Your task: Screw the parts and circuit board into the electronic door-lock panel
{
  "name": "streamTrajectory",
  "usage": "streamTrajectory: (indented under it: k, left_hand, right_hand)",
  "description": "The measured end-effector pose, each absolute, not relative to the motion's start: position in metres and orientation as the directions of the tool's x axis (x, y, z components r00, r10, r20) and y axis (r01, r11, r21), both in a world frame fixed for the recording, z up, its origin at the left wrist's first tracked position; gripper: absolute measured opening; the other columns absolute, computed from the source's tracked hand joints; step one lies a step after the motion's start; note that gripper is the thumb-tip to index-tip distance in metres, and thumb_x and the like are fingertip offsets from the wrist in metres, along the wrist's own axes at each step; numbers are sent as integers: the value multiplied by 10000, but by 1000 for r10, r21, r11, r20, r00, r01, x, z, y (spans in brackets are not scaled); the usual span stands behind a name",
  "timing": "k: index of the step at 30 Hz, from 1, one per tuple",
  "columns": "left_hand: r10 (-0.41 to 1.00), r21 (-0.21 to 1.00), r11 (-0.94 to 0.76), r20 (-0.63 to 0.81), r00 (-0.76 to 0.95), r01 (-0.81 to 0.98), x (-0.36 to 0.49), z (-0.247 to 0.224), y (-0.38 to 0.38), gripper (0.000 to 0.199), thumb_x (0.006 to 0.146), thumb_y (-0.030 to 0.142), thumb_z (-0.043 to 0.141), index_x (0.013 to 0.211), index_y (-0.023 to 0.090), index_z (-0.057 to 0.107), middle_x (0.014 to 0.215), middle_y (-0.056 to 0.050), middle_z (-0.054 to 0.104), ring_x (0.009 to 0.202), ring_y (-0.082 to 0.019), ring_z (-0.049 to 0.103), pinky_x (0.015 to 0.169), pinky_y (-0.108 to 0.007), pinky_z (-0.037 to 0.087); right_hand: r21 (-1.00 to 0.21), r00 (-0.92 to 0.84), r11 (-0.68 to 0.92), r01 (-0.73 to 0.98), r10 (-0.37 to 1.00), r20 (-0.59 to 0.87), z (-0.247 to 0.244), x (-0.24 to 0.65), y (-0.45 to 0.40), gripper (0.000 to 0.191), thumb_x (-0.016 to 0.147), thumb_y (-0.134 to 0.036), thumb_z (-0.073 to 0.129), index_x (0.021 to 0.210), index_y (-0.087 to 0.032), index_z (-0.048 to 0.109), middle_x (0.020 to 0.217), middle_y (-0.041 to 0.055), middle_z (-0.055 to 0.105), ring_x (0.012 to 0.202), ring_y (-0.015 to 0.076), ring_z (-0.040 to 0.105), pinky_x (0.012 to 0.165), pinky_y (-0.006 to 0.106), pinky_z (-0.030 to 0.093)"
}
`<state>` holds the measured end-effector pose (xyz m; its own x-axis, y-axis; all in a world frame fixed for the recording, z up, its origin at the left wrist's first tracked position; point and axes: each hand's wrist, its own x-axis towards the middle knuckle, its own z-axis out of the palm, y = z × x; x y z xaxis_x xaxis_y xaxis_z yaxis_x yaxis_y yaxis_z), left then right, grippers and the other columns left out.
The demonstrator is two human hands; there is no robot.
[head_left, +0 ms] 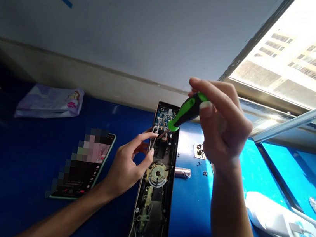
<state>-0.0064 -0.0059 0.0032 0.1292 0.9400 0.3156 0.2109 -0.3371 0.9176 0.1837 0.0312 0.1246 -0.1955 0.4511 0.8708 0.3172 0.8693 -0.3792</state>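
A long black housing (157,204) lies open on the blue table, showing a blue circuit board (162,115) at its far end and a round metal part (157,174) near its middle. My right hand (224,120) is closed round the handle of a green and black screwdriver (187,110), whose shaft slants down into the housing below the board. At the housing's left edge, the thumb and fingers of my left hand (131,160) pinch a thin strip, perhaps a cable; its exact shape is too small to tell.
A phone (102,169) with a lit screen lies left of the housing, a purple and white packet (50,103) further back. To the right are small screws (204,173), a metal plate (199,151), a wrapped cylinder (182,172) and a white device (278,222) with a cable.
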Motion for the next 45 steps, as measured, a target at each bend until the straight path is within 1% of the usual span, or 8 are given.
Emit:
streamTrajectory:
  k: [8,13,19,24,30,35,41,45]
  left_hand:
    - [936,913,-350,333,111,209,-6,-1,-6,352,953,270,626,1303,251,656,1261,-52,740,905,-186,742,937,-342,619]
    - [933,913,-358,341,117,194,-6,-2,-7,355,959,263,627,1314,262,646,1272,-49,730,903,-175,736,938,-333,619]
    - [933,918,-355,337,123,180,-6,-4,-6,344,969,257,629,1314,260,639,1327,-53,711,946,-168,736,959,-324,611]
    - [934,914,-354,334,125,201,-7,-2,-7,334,966,242,630,1299,263,646,1284,-40,729,953,-165,738,952,-312,607]
    - [934,916,-354,336,123,186,-7,-3,-7,339,963,240,639,1301,262,646,1220,-31,740,941,-163,735,954,-306,605]
    - [931,915,-361,342,132,181,-7,-4,-6,346,960,242,648,1306,257,644,1257,-40,734,933,-156,738,934,-295,611]
    - [930,918,-362,343,131,160,-8,-6,-5,348,963,246,655,1310,269,646,1319,-38,724,957,-152,744,935,-280,611]
    - [928,918,-365,344,143,155,-8,-7,-5,353,965,243,655,1317,270,641,1313,-34,724,968,-143,743,947,-268,608]
  right_hand:
    - [-303,-122,870,388,374,919,125,182,29,317,836,-333,854,1145,-378,796,858,2,656,795,196,650,683,386,631]
    - [-417,-278,876,240,474,835,127,181,27,415,1033,-218,533,1406,-356,651,1299,38,725,1078,232,725,903,460,647]
    - [-287,-155,886,364,361,919,127,178,31,303,856,-340,834,1154,-373,785,863,-7,664,756,176,651,634,362,619]
    - [-426,-288,880,209,472,833,127,180,31,432,1030,-210,539,1425,-356,636,1306,46,715,1087,224,726,909,452,639]
    - [-305,-181,885,352,384,905,128,187,32,339,828,-330,865,1159,-331,792,870,-10,694,745,171,660,651,356,618]
    - [-535,-276,817,216,577,769,134,186,23,339,1044,-215,550,1350,-266,688,1295,54,739,1145,221,720,993,429,619]
    - [-417,-169,856,305,479,861,131,188,26,244,868,-340,834,1104,-288,799,864,-12,662,812,173,661,744,369,611]
    - [-528,-264,819,225,573,776,133,185,22,305,1028,-287,609,1316,-287,709,1214,28,732,1105,205,709,971,425,620]
